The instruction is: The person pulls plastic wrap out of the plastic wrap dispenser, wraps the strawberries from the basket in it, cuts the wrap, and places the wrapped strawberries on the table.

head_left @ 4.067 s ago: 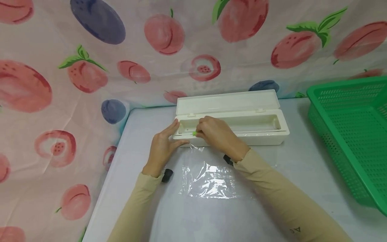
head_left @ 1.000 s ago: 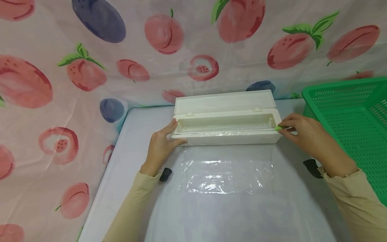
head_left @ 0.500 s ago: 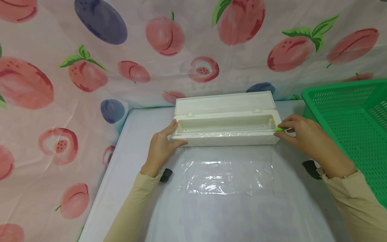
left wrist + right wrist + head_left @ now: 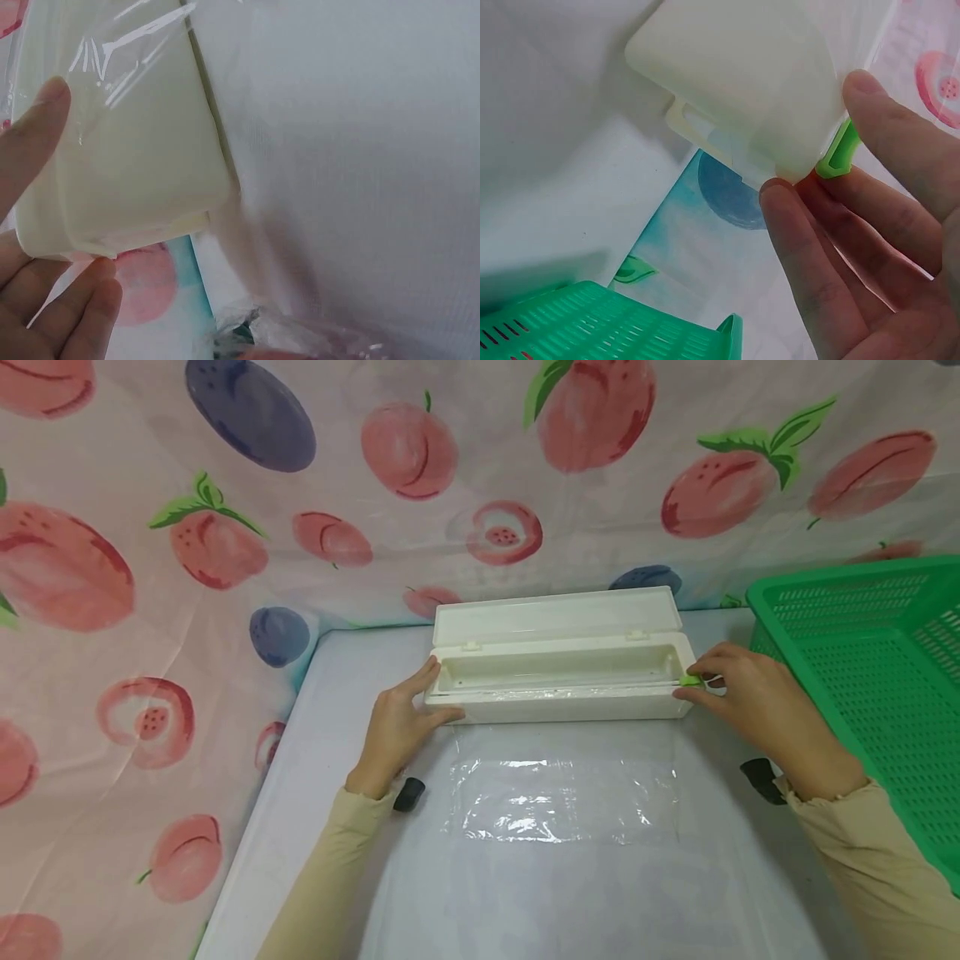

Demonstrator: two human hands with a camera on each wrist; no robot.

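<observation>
A white cling-film dispenser box point(image 4: 562, 703) lies across the table with its lid point(image 4: 555, 614) folded back. My left hand point(image 4: 401, 722) braces its left end, thumb along the front face and straight fingers against the end wall. The left wrist view shows the thumb point(image 4: 30, 142) lying on the film-covered box point(image 4: 135, 165). My right hand point(image 4: 750, 702) pinches the small green slider point(image 4: 690, 680) at the box's right end. In the right wrist view the slider point(image 4: 838, 154) sits between thumb and forefinger beside the box corner point(image 4: 742, 82). A clear film sheet point(image 4: 570, 793) lies flat before the box.
A green perforated basket point(image 4: 877, 668) stands at the right table edge, close to my right forearm, and its rim point(image 4: 607, 322) shows in the right wrist view. A fruit-print curtain point(image 4: 225, 552) hangs behind and to the left. The table point(image 4: 337, 710) is covered in pale cloth.
Four seconds ago my right hand held the green slider near the box's left end; it now holds it at the right end. The film sheet lies flatter and wider. The left hand stayed.
</observation>
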